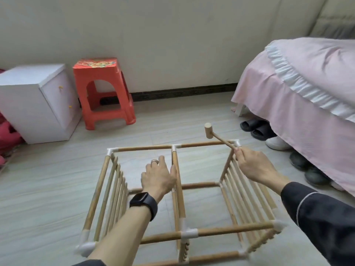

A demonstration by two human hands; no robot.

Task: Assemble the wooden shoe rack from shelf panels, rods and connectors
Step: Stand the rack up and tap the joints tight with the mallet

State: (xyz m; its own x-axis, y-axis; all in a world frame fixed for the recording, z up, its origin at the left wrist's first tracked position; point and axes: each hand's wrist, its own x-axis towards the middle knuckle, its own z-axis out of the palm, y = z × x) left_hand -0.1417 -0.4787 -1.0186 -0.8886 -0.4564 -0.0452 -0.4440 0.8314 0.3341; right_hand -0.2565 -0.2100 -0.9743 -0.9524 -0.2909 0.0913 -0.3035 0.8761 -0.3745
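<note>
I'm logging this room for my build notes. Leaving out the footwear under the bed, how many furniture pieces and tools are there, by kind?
Shoe rack frame: 1
Wooden mallet: 1
Red stool: 1
White cabinet: 1
Bed: 1
Total: 5

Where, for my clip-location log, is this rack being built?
Most likely a bedroom at home: a bed with a pink ruffled cover, a white bedside cabinet, and slippers tucked under the bed.
</note>
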